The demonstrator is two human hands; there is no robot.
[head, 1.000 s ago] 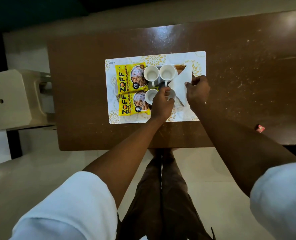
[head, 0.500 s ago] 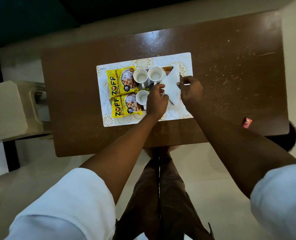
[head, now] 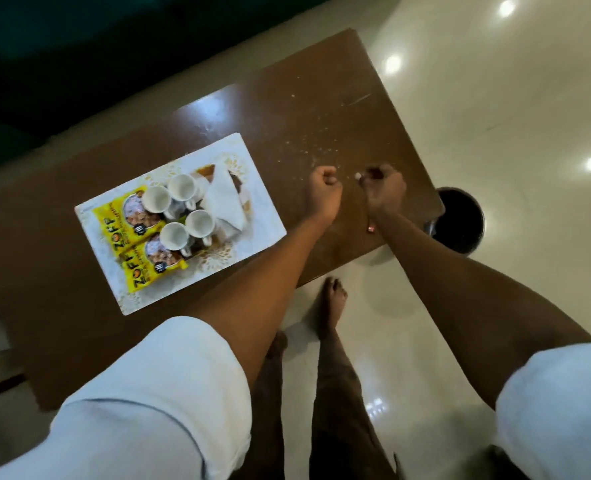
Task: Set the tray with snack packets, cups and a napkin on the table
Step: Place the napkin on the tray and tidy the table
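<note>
The white patterned tray [head: 267, 221] lies on the brown table [head: 315, 109], left of both hands. On it are two yellow snack packets [head: 121, 221] [head: 148, 263], several white cups [head: 178, 211] and a folded white napkin [head: 225, 202]. My left hand [head: 323, 190] is a closed fist over bare tabletop, right of the tray and apart from it. My right hand [head: 383, 190] hovers beside it with its fingers curled in. A small pale speck shows at its fingertips; I cannot make out what it is.
A small red wrapper [head: 371, 228] lies near the table's front right edge, under my right forearm. A dark round bin [head: 460, 220] stands on the pale floor just past the table's right end. My bare feet are at the table's front edge.
Both hands have left the cups and napkin and moved right, off the tray, closing into fists. My view has swung right and tilted, so the tray now sits at the left.
</note>
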